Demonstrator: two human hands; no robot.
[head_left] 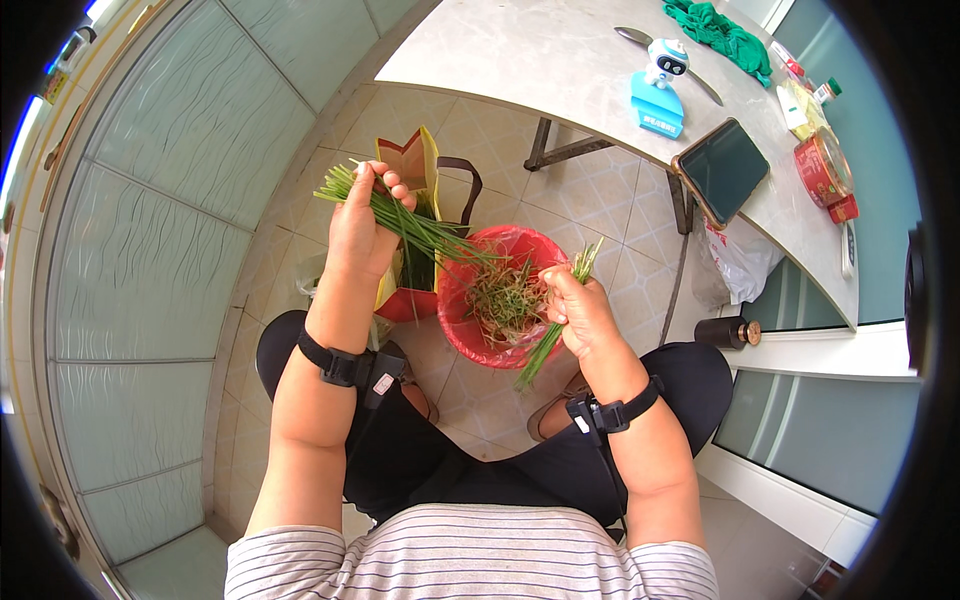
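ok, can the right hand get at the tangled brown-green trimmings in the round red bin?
Likely yes: the right hand is by the red bin, nothing visible between it and the trimmings; its bundle of slender green stalks may limit picking.

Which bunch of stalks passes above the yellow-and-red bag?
The bunch in the left hand; the other bunch, in the right hand, is right of the bag.

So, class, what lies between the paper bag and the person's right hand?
In the head view, a red bin holding tangled plant scraps lies between the paper bag and the right hand; green stalks from the left hand reach over the bin's rim.
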